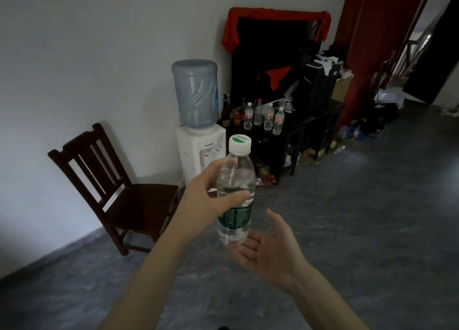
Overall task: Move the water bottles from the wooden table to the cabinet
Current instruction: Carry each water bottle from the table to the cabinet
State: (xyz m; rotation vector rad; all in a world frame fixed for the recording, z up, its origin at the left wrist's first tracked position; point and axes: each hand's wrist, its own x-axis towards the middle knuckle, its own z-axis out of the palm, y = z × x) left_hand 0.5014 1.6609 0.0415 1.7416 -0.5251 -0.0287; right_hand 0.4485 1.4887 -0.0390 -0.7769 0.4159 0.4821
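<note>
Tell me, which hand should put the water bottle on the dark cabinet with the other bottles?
Probably the left hand. Its grip is already around the water bottle, which is upright. The right hand is open, palm up beneath the bottle's base, holding nothing. The cabinet stands ahead, slightly right.

Left hand point(208, 193) extended in a curled grip; right hand point(268, 252) open, palm up.

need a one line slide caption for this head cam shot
Left hand holds a water bottle upright, right hand open beneath it, facing a dark cabinet already lined with bottles.
</note>
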